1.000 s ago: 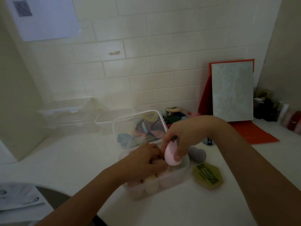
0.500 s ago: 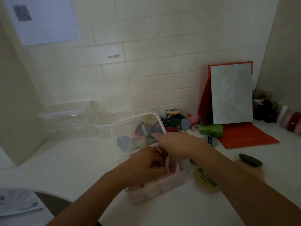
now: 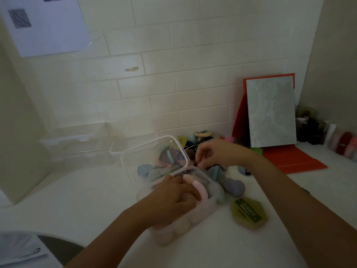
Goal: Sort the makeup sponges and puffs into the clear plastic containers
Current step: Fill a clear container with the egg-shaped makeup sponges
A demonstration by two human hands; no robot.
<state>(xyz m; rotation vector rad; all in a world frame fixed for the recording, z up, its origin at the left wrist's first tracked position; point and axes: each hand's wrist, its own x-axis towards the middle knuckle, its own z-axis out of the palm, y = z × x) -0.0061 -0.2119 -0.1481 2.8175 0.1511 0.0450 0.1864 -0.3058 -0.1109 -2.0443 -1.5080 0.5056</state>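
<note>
The near clear container holds several pink and beige sponges. My left hand lies inside it, fingers curled against a pink sponge. Behind it, a second clear container stands tilted with several coloured puffs inside. My right hand is farther back, over the loose pile of sponges and puffs by the wall. Its fingers are bent and pinched together, and whether they hold anything is hidden. A grey-blue sponge and a purple sponge lie just right of the near container.
A green hexagonal packaged puff lies on the white counter at the right. A red folder with a grey panel leans on the tiled wall. More clear containers stand at the back left. Small bottles line the far right.
My right hand brought the pink sponge down into the near container, let it go and moved back to the pile by the wall. My left hand stayed in the container.
</note>
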